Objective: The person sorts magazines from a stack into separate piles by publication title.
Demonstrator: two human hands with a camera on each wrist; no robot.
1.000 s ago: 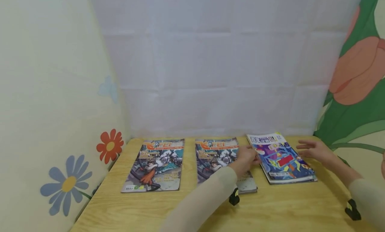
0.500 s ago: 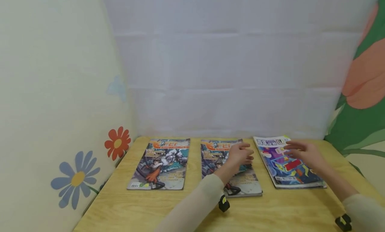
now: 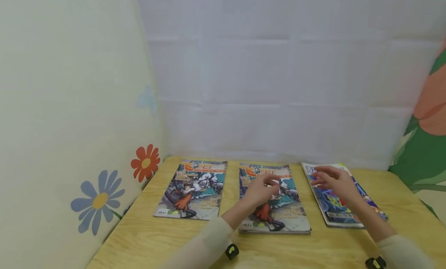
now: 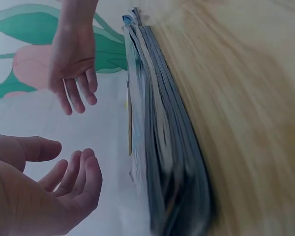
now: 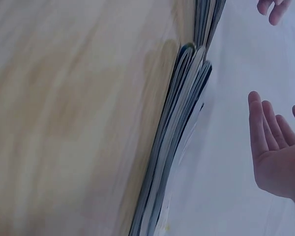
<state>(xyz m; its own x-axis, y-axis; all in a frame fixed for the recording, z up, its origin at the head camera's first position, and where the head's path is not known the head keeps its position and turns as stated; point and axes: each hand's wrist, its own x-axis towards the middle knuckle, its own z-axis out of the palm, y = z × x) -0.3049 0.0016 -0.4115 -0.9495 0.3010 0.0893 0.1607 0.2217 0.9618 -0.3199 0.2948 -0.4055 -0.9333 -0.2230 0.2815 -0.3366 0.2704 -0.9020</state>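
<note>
A: Nearest bits?
B: Pale sleeves [image 3: 205, 242], w/ a black unit [image 3: 232, 251] at each wrist, over the wood counter [image 3: 156, 242].
A: Hands?
B: Both released. L hand [image 3: 260, 189] is above the mid mag pile [image 3: 285, 207], fingers loosely bent, thumb apart. R hand [image 3: 337, 182] is above the R mag pile [image 3: 335, 208], fingers nearly straight. L wrist view: clear gap btwn L hand & pile.
A: Mags where?
B: Row of three spots, flat on the counter, covers up, gaps btwn. Mid & R are thick, several layers per the wrist views. R one's cover is blue/purple, set at a slant. Mid cover matches the L mag [image 3: 195, 189]: orange title, same fig. in red.
A: Farther back?
B: L wall [image 3: 69, 67]: blue flower [image 3: 99, 201], then red flower [image 3: 145, 163]. R side: pinkish tulip [image 3: 433, 102] w/ green leaves. Behind the counter, white cloth [image 3: 278, 79] w/ fold lines.
</note>
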